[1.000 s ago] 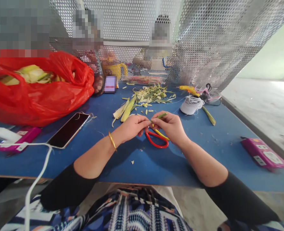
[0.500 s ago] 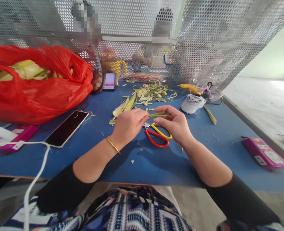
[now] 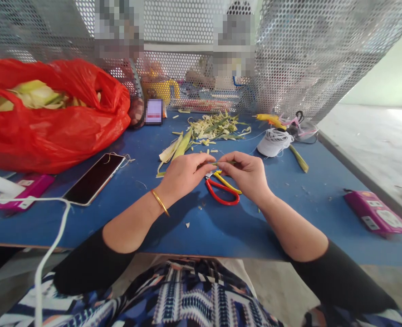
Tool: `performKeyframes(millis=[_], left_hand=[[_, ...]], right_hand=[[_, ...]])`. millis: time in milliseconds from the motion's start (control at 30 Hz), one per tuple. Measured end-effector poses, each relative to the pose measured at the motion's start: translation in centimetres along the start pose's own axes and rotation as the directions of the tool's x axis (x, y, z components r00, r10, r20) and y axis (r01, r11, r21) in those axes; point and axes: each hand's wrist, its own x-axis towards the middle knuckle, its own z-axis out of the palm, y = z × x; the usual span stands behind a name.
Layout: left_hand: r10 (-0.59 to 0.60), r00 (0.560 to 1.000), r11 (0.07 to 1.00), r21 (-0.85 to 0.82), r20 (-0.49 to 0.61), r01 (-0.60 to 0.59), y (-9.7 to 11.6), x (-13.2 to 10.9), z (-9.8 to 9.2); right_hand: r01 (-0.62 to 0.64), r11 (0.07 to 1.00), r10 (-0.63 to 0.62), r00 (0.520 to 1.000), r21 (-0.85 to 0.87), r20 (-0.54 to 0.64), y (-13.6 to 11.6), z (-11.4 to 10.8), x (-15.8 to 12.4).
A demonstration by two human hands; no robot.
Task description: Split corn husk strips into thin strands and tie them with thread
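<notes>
My left hand, with a gold bangle on its wrist, pinches one end of a thin green corn husk strip. My right hand pinches the same strip, its fingertips nearly touching the left ones. Most of the strip is hidden by the fingers. Under the hands lie scissors with one red and one yellow handle loop; their blades are largely covered by the left hand. Just beyond the hands are larger pale husk pieces and a heap of husk scraps.
A red plastic bag of husks fills the left side. Nearby lie a phone, a magenta box and a white cable. At right are white thread, a yellow tool and another magenta box. Perforated metal stands behind.
My right fingers have closed in toward my left ones along the strip, so less of it shows. The scissors have not visibly moved on the table.
</notes>
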Motion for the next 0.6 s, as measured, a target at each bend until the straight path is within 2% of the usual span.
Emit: performKeyframes(millis=[167,267,333,400,467,533,600], left_hand=[[-0.024,0.998,1.000,0.006,0.062,0.024,0.0,-0.1,0.2],[-0.057,0.996,0.998,-0.026,0.070,0.058,0.3,-0.2,0.0],[-0.114,0.992,0.988,-0.099,0.058,0.119,0.5,-0.1,-0.1],[-0.178,0.983,0.966,-0.180,0.052,0.185,0.4,0.0,-0.2],[-0.237,0.970,0.928,-0.281,0.059,0.244,0.2,0.3,-0.2],[-0.303,0.949,0.861,-0.403,0.083,0.311,0.0,0.6,-0.2],[-0.378,0.918,0.768,-0.514,0.119,0.382,-0.2,0.8,-0.1]], right_hand=[[0.010,1.000,-0.008,0.998,-0.029,0.063,0.1,0.3,-0.2],[0.018,0.999,-0.013,0.991,-0.036,0.136,-0.4,-0.4,0.2],[0.036,0.999,-0.033,0.996,-0.034,0.086,-0.5,-1.6,0.9],[0.058,0.996,-0.063,0.996,-0.066,-0.069,-0.3,-3.5,1.9],[0.011,0.978,-0.043,0.988,-0.206,-0.151,0.2,-5.5,2.8],[-0.100,0.866,0.046,0.992,-0.490,-0.121,0.9,-6.8,3.3],[-0.180,0.652,0.198,0.978,-0.736,-0.063,1.5,-7.2,3.5]])
